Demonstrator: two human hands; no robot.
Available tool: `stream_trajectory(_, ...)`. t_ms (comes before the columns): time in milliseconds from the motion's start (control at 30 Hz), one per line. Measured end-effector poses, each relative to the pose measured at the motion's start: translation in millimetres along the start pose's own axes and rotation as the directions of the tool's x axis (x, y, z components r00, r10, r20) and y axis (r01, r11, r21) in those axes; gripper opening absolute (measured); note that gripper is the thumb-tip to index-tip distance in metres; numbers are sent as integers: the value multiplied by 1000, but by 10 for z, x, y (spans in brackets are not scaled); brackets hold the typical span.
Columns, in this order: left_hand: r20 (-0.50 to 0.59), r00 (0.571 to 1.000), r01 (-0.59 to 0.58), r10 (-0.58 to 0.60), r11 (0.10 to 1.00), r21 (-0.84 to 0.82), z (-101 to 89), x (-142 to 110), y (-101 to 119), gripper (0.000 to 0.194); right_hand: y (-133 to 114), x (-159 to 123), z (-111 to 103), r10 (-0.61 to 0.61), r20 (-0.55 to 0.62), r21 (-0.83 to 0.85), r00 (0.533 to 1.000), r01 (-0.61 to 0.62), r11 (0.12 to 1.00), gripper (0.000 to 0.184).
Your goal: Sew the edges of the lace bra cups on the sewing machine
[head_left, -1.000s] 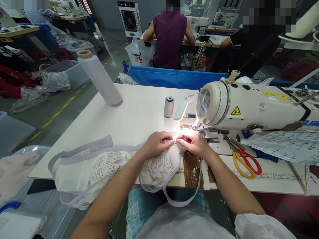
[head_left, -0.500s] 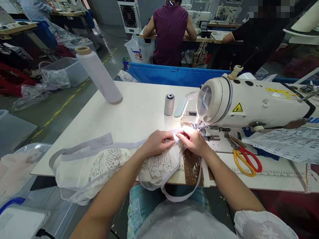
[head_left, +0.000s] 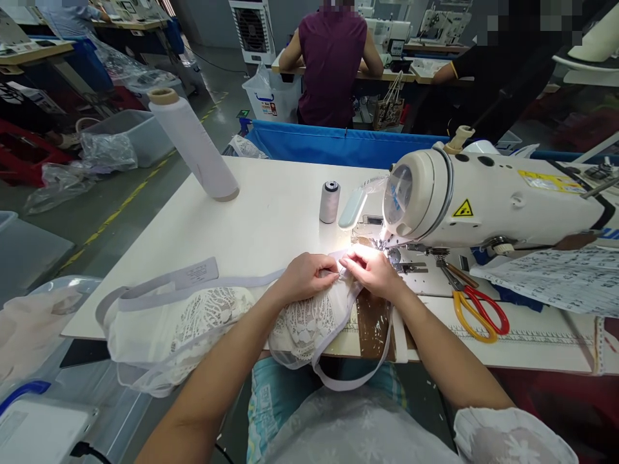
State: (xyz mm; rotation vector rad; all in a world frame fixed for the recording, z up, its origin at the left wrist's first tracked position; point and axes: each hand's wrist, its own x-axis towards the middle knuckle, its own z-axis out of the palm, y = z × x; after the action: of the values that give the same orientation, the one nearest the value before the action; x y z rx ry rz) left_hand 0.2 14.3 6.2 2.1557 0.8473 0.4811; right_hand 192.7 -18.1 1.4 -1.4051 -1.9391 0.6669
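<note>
A white lace bra (head_left: 309,325) with pale lilac-grey edging lies across the front of the table, one strap looping over the edge above my lap. My left hand (head_left: 309,278) pinches its upper edge, fingers curled inward. Close beside it, my right hand (head_left: 370,270) pinches the same edge just left of the needle area. The sewing machine (head_left: 488,193) stands at the right, its lamp lighting the fabric by my right fingertips. My fingers hide the exact spot they hold. The bra's other cup (head_left: 207,316) rests to the left, beyond my left forearm.
A small thread spool (head_left: 329,203) and a tall thread cone (head_left: 193,145) stand on the white table (head_left: 271,206). Scissors (head_left: 478,312) with red and yellow handles lie right of my right forearm, near printed paper (head_left: 570,277). Co-workers sit at machines beyond the blue cloth (head_left: 338,140).
Almost nothing differs. Both hands keep their pinch on the bra in the same place, and the whole view has shifted very slightly.
</note>
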Motion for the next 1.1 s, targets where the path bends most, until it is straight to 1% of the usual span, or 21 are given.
stream_trajectory(100,12,1000,8,-8,1000,-21,-13,-4,7,14,34,12,-18,60,23,25,998,-60,998,24)
stream_trajectory(167,9,999,33,-33,999,-31,-22,-8,8,14,22,7,-63,77,56,11,995,-78,997,25)
stream_trajectory(233,5,998,65,-65,998,-27,-26,-10,3,15,-11,-6,-106,56,100,-8,993,-55,998,27)
stream_trajectory(300,8,996,84,-84,996,-16,-24,-9,-3,16,-42,-20,-123,22,139,13,990,-24,1000,27)
stream_trajectory(400,15,997,76,-75,997,-5,-15,-3,-11,14,-45,-24,-87,9,121,55,993,-16,998,25)
stream_trajectory(500,23,998,51,-51,999,4,-9,-1,-15,14,-8,-11,-26,16,63,30,998,-18,999,26)
stream_trajectory(600,43,999,29,-29,1000,-6,-17,-7,-11,14,16,2,-5,22,46,8,999,-22,1000,25)
stream_trajectory(700,45,997,57,-55,998,-39,-35,-13,1,15,2,2,-30,36,65,-19,997,-35,999,25)
stream_trajectory(833,3,992,124,-124,991,-47,-47,-8,13,16,-39,-16,-68,31,109,-36,994,-27,999,22)
stream_trajectory(933,-15,993,113,-113,993,-24,-42,-2,16,15,-50,-32,-62,8,152,-51,988,0,999,18)
stream_trajectory(1100,-39,994,98,-97,995,4,-40,-2,28,15,-40,-41,-43,-69,182,-72,981,83,994,13)
